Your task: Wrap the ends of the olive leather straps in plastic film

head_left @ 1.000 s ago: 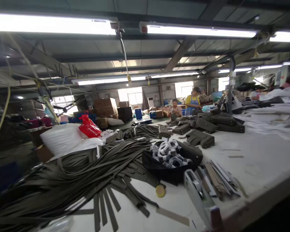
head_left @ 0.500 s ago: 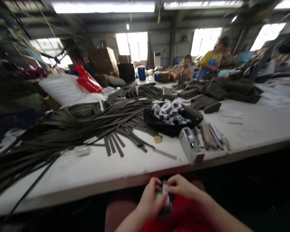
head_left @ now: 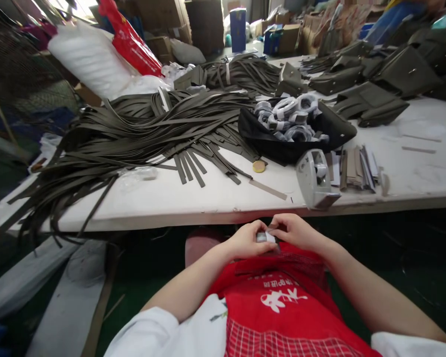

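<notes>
The view has tipped down since half a second ago. The hands, then at the bottom edge, now sit in the lower centre of the frame, just below the near edge of the long white counter (head_left: pixel 208 210) and above the red apron (head_left: pixel 282 297). A second ago they were out of view altogether.

The left hand (head_left: pixel 247 242) and the right hand (head_left: pixel 295 230) meet fingertip to fingertip as before. Each grip is pinched shut on the small grey and white piece (head_left: pixel 265 237), which is held over the lap, clear of the counter. It is too small to make out its form.

On the counter nothing has shifted:
- The grey plastic tape dispenser (head_left: pixel 314 178) stands at the edge, just above the right hand.
- The black fabric tray of white tape rolls (head_left: pixel 267 141) lies behind the dispenser.
- The heap of long dark olive strips (head_left: pixel 144 131) fills the upper left.
</notes>
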Available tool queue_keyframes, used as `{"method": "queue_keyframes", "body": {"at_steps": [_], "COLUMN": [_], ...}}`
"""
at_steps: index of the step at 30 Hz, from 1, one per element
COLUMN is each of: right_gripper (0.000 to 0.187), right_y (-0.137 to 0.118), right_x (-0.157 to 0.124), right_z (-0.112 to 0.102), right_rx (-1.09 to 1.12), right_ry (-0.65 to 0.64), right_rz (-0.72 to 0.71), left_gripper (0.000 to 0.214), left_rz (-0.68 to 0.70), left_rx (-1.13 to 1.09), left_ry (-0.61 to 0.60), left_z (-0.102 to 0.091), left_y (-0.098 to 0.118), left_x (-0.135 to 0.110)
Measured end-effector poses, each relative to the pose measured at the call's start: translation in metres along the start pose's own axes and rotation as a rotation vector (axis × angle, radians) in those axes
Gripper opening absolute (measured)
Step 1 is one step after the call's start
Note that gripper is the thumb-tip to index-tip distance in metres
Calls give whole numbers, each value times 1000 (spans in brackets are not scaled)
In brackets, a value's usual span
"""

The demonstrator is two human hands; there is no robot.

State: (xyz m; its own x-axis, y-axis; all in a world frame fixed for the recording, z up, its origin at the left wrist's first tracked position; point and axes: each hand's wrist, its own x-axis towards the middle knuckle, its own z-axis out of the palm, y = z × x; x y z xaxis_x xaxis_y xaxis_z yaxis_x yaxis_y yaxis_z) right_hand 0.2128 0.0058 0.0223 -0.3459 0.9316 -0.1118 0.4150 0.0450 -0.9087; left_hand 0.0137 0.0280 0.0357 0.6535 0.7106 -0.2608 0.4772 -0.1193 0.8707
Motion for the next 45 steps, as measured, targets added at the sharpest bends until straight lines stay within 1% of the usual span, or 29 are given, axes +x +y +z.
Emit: {"method": "queue_keyframes", "body": {"at_steps": [2,4,5,7,8,10,12,14,15,16,17,18,20,21,22,23,25,27,28,30,32,36,38,40,42,44,45], "right_gripper": [10,13,17,29,37,50,57,57,54,50,44,39,29,26,23,23,27,33,35,36,35,30,30,33,38,41,42], "right_y": [-4,-7,-9,-9,-9,-8,-6,-5,-5,-4,-2,0,10,17,26,35,54,69,73,76,73,62,62,67,75,83,87], "right_x": [-3,-7,-10,-17,-20,-26,-30,-33,-35,-37,-40,-42,-47,-49,-49,-47,-39,-29,-24,-20,-23,-46,-56,-61,-61,-57,-56], "right_z": [0,0,1,4,6,13,18,16,10,1,-12,-27,-62,-80,-95,-109,-127,-133,-133,-129,-122,-105,-92,-81,-73,-71,-72], "right_rx": [-175,-286,-317,-367,-397,-461,-499,-503,-503,-506,-514,-529,-563,-569,-544,-487,-324,-182,-139,-84,-35,-34,-36,71,272,424,462], "right_ry": [67,81,78,95,124,210,275,307,338,400,491,616,903,1014,1076,1085,1011,927,910,905,937,1099,1126,1087,1006,937,922], "right_rz": [-34,-82,-122,-219,-261,-302,-312,-330,-341,-348,-345,-327,-228,-152,-65,21,143,179,173,153,124,35,77,177,255,283,288], "left_gripper": [33,34,38,47,50,50,46,46,48,51,55,57,61,63,63,63,63,63,63,62,62,61,60,62,64,66,66], "left_rz": [-35,-97,-136,-191,-195,-165,-148,-156,-164,-175,-188,-201,-231,-241,-246,-248,-241,-226,-220,-220,-228,-236,-242,-255,-269,-275,-269], "left_rx": [9,-117,-209,-410,-514,-695,-798,-803,-786,-769,-753,-739,-716,-711,-712,-716,-711,-695,-689,-680,-680,-706,-716,-711,-696,-683,-677], "left_ry": [-105,-148,-133,-59,-26,26,38,32,23,19,20,28,43,43,38,31,10,1,8,31,51,63,66,67,59,57,64], "left_z": [-3,-4,-5,-7,-9,-11,-12,-10,-9,-8,-8,-7,-6,-5,-3,-1,4,7,8,8,7,4,5,6,8,10,11], "left_y": [-2,-5,-6,-8,-8,-7,-3,2,3,5,5,5,3,2,1,1,1,3,5,7,8,7,7,8,9,11,11], "left_x": [3,5,7,11,14,19,25,27,27,27,25,24,21,20,19,18,17,16,16,15,14,12,12,12,14,16,17]}}
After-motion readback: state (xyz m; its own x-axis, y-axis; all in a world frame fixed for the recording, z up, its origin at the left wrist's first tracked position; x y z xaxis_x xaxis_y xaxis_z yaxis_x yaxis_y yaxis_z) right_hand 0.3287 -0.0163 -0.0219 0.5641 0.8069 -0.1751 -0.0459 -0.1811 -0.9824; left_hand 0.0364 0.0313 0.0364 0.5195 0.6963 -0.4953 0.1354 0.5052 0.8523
